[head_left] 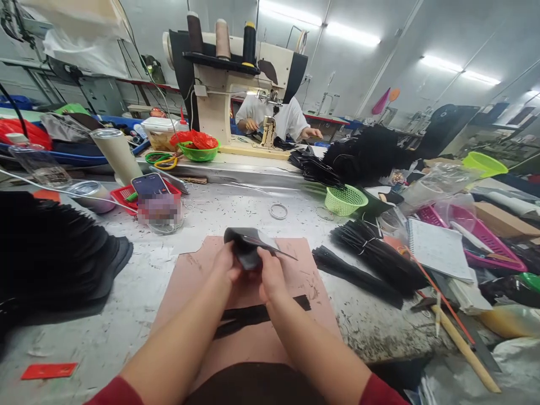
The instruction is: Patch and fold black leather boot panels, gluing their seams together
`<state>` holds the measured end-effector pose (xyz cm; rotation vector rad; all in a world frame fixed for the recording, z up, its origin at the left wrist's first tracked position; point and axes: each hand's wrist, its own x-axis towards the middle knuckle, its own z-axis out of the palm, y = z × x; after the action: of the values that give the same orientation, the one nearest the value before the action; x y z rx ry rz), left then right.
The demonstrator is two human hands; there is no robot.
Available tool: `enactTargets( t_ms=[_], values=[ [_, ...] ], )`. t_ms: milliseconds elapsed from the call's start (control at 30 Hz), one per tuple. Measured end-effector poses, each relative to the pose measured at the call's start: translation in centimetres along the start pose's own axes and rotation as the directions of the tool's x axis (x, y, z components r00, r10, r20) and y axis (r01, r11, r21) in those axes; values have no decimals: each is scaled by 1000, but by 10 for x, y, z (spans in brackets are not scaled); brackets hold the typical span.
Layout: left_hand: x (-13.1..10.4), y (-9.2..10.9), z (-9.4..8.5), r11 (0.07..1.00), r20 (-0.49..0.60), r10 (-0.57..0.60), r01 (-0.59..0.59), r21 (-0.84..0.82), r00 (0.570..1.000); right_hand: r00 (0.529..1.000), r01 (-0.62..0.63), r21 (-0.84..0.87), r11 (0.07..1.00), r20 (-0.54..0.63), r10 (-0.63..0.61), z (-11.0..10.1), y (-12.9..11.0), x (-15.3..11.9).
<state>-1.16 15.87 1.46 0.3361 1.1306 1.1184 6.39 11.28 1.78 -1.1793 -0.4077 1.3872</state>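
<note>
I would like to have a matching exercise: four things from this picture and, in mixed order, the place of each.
1. black sheet
2. pink board
3. phone
4. notebook

A. right of the board
B. flat on the table, beneath the hands
C. at the red basket
D. between left hand and right hand

Pairs: 1-D, 2-B, 3-C, 4-A

The table [236, 209] bears a pink board [257, 347] and seemingly leather pieces [67, 259].
</note>
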Motion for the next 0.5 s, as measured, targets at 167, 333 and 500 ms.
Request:
enactTargets(
  t_ms=[167,333,500],
  values=[
    [-2,-13,-19,995,6,-75,74,68,997,993,-119,8,993,3,119,-8,9,-1],
    [-2,-2,-26,960,8,124,-122,251,992,977,-210,-57,976,34,212,-15,7,-3],
    [28,25,-21,813,72,280,-276,513,957,996,-87,-203,975,12,91,-21,5,1]
  ],
)
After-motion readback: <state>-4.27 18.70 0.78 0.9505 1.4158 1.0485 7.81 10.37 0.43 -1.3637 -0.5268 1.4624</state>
